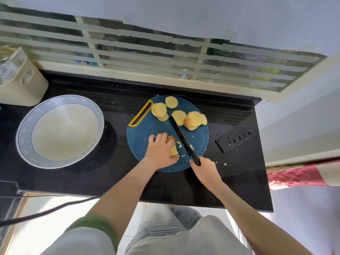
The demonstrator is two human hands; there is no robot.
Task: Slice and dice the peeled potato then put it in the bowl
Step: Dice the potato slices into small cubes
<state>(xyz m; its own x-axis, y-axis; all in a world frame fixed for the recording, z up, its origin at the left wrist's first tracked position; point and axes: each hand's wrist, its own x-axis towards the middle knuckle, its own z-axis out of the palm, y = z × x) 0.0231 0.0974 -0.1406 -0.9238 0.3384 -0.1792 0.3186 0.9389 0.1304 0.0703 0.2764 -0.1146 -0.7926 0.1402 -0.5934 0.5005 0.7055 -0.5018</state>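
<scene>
Left hand (161, 150): fingers curled down over a potato stack (173, 151), pinning it to the cutting board (145, 133).
Right hand (205, 171): wrapped round the handle of a black knife (181, 137). The blade runs away from the hand and passes just right of the left hand's fingertips. The two hands are near each other, not touching.
Diced bits (178, 143): small yellow pieces, scattered between the left fingertips and the blade.
Potato slices (179, 116): round and loose, lying overlapped on the board beyond both hands.
Bowl (24, 133): white with a blue patterned rim, well left of the left hand.
Knife sheath (234, 138): black, on the dark counter (110, 172) beyond and to the right of the right hand.
</scene>
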